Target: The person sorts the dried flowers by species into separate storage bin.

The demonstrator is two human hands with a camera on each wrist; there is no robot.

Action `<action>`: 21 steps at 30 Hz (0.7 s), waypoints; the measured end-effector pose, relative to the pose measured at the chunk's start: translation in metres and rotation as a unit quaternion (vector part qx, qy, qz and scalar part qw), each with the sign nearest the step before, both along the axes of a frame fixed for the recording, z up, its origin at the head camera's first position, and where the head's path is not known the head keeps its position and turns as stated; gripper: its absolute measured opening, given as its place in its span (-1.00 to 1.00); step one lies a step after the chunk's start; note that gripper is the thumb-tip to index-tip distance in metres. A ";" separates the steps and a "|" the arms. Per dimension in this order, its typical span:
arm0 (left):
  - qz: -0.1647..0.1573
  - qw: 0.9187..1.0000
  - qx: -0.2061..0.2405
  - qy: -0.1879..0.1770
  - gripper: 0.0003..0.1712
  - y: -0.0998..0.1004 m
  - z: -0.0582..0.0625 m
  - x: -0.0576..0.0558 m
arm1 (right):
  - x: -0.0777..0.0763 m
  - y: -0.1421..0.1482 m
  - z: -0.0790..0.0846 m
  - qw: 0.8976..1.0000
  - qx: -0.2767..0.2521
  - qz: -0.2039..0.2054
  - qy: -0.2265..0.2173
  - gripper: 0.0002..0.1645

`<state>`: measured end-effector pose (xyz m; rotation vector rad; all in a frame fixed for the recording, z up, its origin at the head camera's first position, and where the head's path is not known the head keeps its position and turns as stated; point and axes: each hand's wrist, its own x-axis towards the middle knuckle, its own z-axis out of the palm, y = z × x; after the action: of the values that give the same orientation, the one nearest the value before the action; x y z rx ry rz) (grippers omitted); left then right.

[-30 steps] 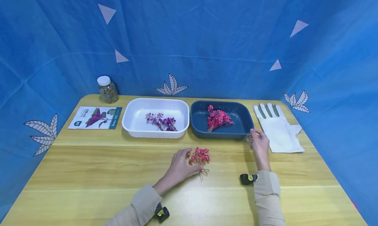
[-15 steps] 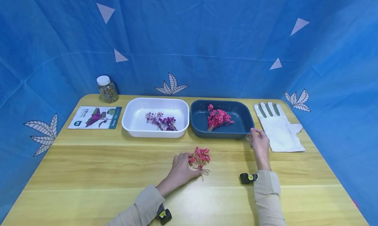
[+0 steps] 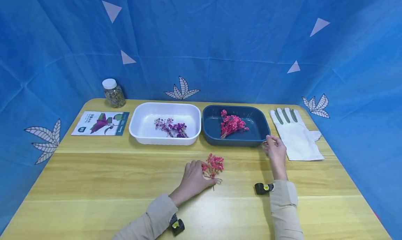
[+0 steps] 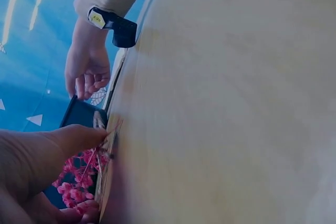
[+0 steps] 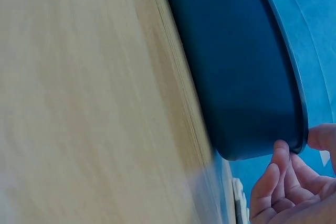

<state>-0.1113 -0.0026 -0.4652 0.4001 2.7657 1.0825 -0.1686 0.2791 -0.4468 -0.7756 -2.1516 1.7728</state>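
My left hand (image 3: 195, 180) curls round a small bunch of pink dried flowers (image 3: 215, 164) at mid-table. The thumb lies across its stems by a twine bow, and the fingers reach the blossoms; in the left wrist view the pink blossoms (image 4: 79, 184) show between thumb and fingers. My right hand (image 3: 276, 152) pinches the front right corner of a dark blue plastic basin (image 3: 235, 142). In the right wrist view, the thumb is at the basin's rim (image 5: 302, 108) and the fingertips are below it. Another pink flower bunch (image 3: 232, 125) lies inside that basin.
Left of the blue basin stands a white basin (image 3: 163, 141) with purple dried flowers (image 3: 171, 128) in it. A seed packet (image 3: 100, 123) and a white-lidded jar (image 3: 114, 93) are at the far left. A white work glove (image 3: 296, 139) lies at the right.
My left hand has moved slightly right and closed in on the pink bunch, its thumb now over the tied stems. The right hand has stayed at the basin's corner.
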 end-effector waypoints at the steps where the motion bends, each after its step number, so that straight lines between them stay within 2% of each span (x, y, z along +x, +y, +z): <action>1: 0.001 1.000 0.001 -0.002 -0.28 0.000 0.000 0.000 | 0.000 0.000 0.000 1.000 0.002 0.000 -0.001 -0.53; 8: 0.009 0.999 0.024 -0.033 -0.41 -0.004 0.000 -0.002 | 0.000 0.000 0.001 1.000 0.003 0.002 -0.007 -0.52; 12: 0.018 0.997 0.055 -0.051 -0.49 -0.007 0.000 -0.005 | -0.001 0.000 0.001 1.000 0.003 0.002 -0.006 -0.54; 16: 0.019 0.994 0.097 -0.055 -0.53 -0.010 0.001 -0.007 | 0.000 0.000 0.000 1.000 -0.002 0.000 -0.002 -0.54; 21: 0.012 0.990 0.133 -0.049 -0.57 -0.012 0.009 -0.009 | 0.000 0.000 0.000 1.000 -0.002 -0.001 0.001 -0.51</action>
<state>-0.1201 -0.0142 -0.4562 0.3347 2.5530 1.4417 -0.1691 0.2787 -0.4468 -0.7773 -2.1457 1.7765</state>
